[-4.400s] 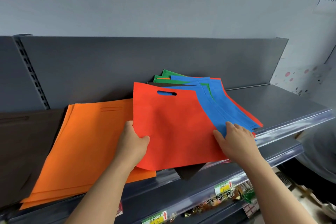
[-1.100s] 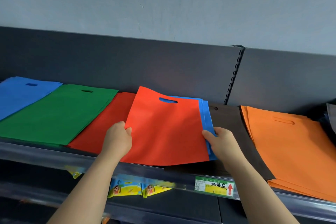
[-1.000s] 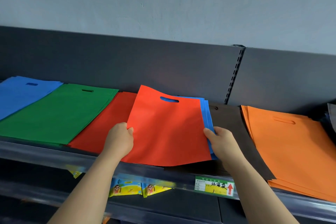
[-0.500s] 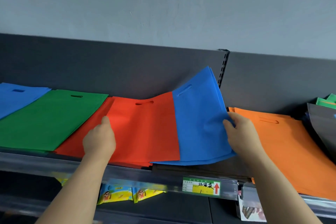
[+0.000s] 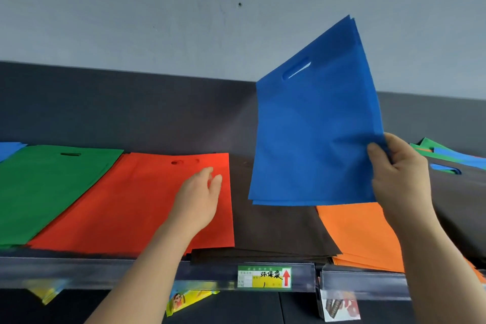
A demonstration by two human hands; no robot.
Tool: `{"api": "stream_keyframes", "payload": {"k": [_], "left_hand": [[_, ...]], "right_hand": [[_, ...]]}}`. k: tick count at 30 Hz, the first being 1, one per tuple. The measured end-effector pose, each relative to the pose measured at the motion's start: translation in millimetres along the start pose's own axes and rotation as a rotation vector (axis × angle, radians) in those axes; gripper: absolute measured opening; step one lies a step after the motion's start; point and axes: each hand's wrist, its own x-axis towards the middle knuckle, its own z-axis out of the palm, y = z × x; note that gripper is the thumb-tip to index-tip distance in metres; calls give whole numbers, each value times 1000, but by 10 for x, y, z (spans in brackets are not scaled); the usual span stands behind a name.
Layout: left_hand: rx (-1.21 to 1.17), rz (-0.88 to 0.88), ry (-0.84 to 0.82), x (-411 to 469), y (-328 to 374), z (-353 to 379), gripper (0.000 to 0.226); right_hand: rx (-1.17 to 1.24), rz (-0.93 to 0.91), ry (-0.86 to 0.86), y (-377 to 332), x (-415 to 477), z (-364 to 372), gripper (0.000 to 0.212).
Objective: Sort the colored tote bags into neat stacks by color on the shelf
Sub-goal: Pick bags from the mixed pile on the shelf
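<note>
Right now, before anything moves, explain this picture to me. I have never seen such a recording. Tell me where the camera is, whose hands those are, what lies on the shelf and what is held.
There is no machine here. A person wears one camera on the head, so you look forward and down along their bare arms. The right hand pinches a few blue tote bags by one edge and holds them up, clear of the shelf. The left hand is open, fingers straight, over the red stack; whether it touches is unclear. Flat stacks lie along the shelf: a blue stack at the far left, then a green stack, the red stack, a dark stack and an orange stack. At the far right sits a mixed pile, not yet sorted.
</note>
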Motion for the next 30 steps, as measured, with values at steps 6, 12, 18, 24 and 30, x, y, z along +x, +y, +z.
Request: {"api": "stream_keyframes", "payload": {"k": [6, 12, 18, 24, 30], "left_hand": [[-519, -104, -219, -58, 383, 16, 57], [-863, -377, -323, 27, -97, -243, 26], [-1046, -479, -325, 23, -691, -869, 33], [-1086, -342, -294, 13, -1454, -1676, 36], [-870, -333, -91, -41, -2167, -2253, 42]], "right_hand": [[177, 137, -65, -45, -149, 160, 24], [238, 163, -125, -181, -370, 543, 24], [298, 130, -159, -642, -680, 1188, 22], [354, 115, -209, -1137, -1086, 1928, 22], [175, 102, -229, -1286, -1436, 2692, 26]]}}
